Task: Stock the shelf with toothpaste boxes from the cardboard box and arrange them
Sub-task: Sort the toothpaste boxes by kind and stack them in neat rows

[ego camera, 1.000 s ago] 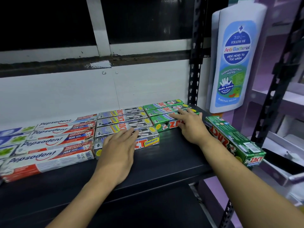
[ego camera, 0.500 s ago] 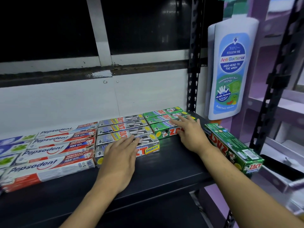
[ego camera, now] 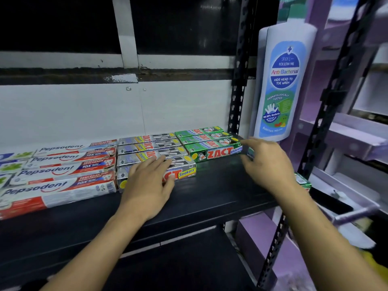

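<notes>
The left hand (ego camera: 147,185) is lying flat, fingers straight, on the front silver Zact box (ego camera: 184,173). The right hand (ego camera: 266,164) is hovering, loosely curled and empty, beside the crosswise green row (ego camera: 214,152). A loose green box (ego camera: 302,180) is peeking out behind its wrist at the shelf (ego camera: 220,192) edge.

Laid flat on the black shelf (ego camera: 220,192) in touching rows, long sides along the front edge: red-and-white Pepsodent boxes (ego camera: 63,175) at left, silver ZACT Smokers boxes (ego camera: 147,148) in the middle, green ZACT whitening boxes (ego camera: 210,143) at right. Another green box (ego camera: 302,181) at the shelf's right edge, mostly covered, near end showing.
</notes>
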{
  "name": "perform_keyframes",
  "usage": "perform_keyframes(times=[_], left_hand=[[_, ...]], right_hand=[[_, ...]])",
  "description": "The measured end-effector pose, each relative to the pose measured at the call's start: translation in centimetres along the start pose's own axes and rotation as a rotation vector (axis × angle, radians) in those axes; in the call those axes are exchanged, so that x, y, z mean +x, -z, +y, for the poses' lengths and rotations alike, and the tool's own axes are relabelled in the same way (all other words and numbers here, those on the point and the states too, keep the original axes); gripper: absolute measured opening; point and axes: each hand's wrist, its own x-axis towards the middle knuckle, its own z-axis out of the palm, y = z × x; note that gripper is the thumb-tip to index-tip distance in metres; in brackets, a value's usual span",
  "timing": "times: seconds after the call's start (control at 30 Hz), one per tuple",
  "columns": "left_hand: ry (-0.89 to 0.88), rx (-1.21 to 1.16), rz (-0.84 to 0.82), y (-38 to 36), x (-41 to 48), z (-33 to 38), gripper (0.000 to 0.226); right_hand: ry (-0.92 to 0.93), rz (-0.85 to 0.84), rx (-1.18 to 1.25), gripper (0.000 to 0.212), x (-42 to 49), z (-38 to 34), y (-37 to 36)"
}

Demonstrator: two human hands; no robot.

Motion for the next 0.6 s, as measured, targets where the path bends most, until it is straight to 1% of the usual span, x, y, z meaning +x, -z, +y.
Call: perform_keyframes(times=[0.1, 0.17, 0.23, 0.33, 0.43, 0.5, 0.53, 0.6], left_hand=[[0.000, 0.005, 0.000, 0.0, 0.1, 0.0, 0.052], [0.001, 0.003, 0.003, -0.1, 0.0, -0.1, 0.052], [-0.004, -0.003, 0.008, -0.1, 0.0, -0.2, 0.052], [-0.010, -0.016, 0.012, -0.1, 0.0, -0.3, 0.052], [-0.011, -0.019, 0.019, -0.2, 0.1, -0.3, 0.051], [-0.014, -0.021, 0.024, -0.2, 0.2, -0.3, 0.051], [-0.015, -0.020, 0.025, -0.1, 0.2, -0.3, 0.051], [-0.015, -0.021, 0.025, -0.2, 0.2, -0.3, 0.051]], right_hand=[[-0.144, -0.071, -0.155, 0.036, -1.4, 1.9, 1.0], [-0.180, -0.115, -0.223, 0.034, -2.4, 2.7, 1.0], [-0.190, -0.118, -0.207, 0.032, -3.1, 2.9, 1.0], [-0.173, -0.111, -0.156, 0.034, -3.5, 2.7, 1.8], [-0.157, -0.238, -0.095, 0.039, -3.8, 2.0, 3.4], [-0.125, -0.328, -0.028, 0.038, -3.8, 1.9, 4.4], [-0.115, -0.374, 0.043, 0.036, -3.7, 2.1, 4.8], [-0.119, -0.482, 0.278, 0.030, -3.2, 2.6, 5.4]])
